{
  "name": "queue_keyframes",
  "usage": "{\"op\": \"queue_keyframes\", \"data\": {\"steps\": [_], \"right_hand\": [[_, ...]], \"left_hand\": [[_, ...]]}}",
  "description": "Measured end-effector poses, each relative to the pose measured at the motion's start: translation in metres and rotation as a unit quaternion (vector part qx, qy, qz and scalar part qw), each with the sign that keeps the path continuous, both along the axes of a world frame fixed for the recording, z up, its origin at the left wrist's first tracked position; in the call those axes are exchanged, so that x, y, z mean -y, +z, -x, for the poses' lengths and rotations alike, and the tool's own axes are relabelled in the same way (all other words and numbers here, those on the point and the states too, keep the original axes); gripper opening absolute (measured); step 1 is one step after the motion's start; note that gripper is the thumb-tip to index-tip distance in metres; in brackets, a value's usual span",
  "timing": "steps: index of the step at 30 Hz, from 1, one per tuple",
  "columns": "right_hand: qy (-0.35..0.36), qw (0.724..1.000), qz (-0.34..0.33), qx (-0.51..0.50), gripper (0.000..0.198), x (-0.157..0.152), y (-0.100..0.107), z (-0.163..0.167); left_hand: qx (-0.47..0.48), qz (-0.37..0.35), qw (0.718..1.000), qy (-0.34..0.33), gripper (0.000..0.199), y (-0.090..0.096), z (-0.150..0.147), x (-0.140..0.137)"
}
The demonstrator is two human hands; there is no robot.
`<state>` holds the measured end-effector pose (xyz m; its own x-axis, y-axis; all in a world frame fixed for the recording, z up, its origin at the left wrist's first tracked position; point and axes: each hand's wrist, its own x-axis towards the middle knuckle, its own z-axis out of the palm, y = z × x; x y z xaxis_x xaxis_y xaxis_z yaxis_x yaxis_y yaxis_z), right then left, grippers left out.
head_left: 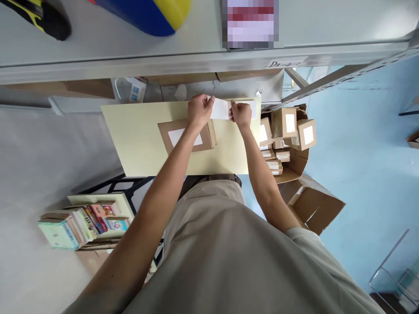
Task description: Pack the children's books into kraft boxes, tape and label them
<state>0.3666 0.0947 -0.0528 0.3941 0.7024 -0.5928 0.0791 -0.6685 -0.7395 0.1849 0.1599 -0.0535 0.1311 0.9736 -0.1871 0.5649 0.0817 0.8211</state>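
My left hand (199, 110) pinches the left end of a strip of white labels (219, 109) between thumb and fingers. My right hand (241, 114) is closed on the same strip farther right, and more of the white paper shows beyond that hand. The strip is held over the far edge of a pale yellow tabletop (140, 148). Below my left hand, a flat brown cardboard box (204, 138) lies on the tabletop with a white label on its upper face; my left forearm covers part of it.
A grey shelf (196, 56) runs above the table's far side, with a power strip (135, 92) beneath it. To the right, a large open carton (299, 168) holds several small labelled boxes (284, 123). Another open carton (314, 205) sits beside it. Books (93, 220) stand at lower left.
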Motion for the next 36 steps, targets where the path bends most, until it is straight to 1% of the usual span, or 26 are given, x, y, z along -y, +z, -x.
{"op": "queue_keyframes", "data": {"steps": [2, 4, 8, 13, 15, 17, 20, 23, 25, 27, 30, 32, 34, 36], "right_hand": [[-0.005, 1.000, 0.030, -0.003, 0.062, -0.011, -0.006, 0.004], [-0.007, 0.999, 0.046, 0.004, 0.064, -0.016, -0.010, 0.009], [-0.002, 0.998, 0.050, 0.031, 0.066, -0.015, -0.017, 0.013], [-0.004, 0.998, 0.042, 0.053, 0.062, -0.013, -0.025, 0.011], [-0.005, 0.997, 0.042, 0.058, 0.061, -0.014, -0.027, 0.011], [-0.006, 0.997, 0.052, 0.062, 0.059, -0.015, -0.028, 0.010], [-0.008, 0.996, 0.061, 0.063, 0.057, -0.016, -0.028, 0.010], [-0.014, 0.997, 0.050, 0.057, 0.057, -0.014, -0.026, 0.011], [-0.021, 0.997, 0.048, 0.053, 0.058, -0.013, -0.026, 0.011], [-0.028, 0.997, 0.053, 0.050, 0.060, -0.015, -0.025, 0.011], [-0.025, 0.996, 0.070, 0.038, 0.064, -0.020, -0.023, 0.008], [-0.013, 0.997, 0.073, 0.027, 0.067, -0.021, -0.015, 0.008], [0.003, 0.999, 0.044, 0.009, 0.067, -0.011, 0.001, 0.014], [0.028, 0.999, -0.010, -0.024, 0.068, 0.009, 0.024, 0.027]], "left_hand": [[-0.004, 0.018, 1.000, -0.007, 0.039, 0.003, 0.002, -0.006], [-0.017, 0.019, 1.000, -0.002, 0.035, 0.005, 0.004, -0.010], [-0.052, 0.020, 0.998, 0.015, 0.029, 0.004, 0.007, -0.013], [-0.067, 0.040, 0.997, 0.018, 0.031, -0.002, 0.010, -0.011], [-0.052, 0.039, 0.998, 0.020, 0.030, -0.002, 0.008, -0.008], [-0.018, 0.026, 0.999, 0.024, 0.027, 0.000, 0.005, -0.004], [-0.017, 0.000, 0.999, 0.046, 0.027, 0.009, 0.005, -0.003], [-0.030, -0.017, 0.998, 0.055, 0.032, 0.032, 0.016, -0.006], [-0.011, -0.027, 0.999, 0.041, 0.035, 0.055, 0.031, -0.004], [0.009, -0.034, 0.999, 0.029, 0.040, 0.085, 0.049, 0.008], [0.037, -0.031, 0.998, 0.032, 0.046, 0.128, 0.078, 0.042], [0.054, -0.020, 0.997, 0.047, 0.047, 0.150, 0.095, 0.068], [0.059, -0.010, 0.996, 0.064, 0.046, 0.163, 0.109, 0.094], [0.061, 0.001, 0.995, 0.074, 0.046, 0.167, 0.121, 0.115]]}}
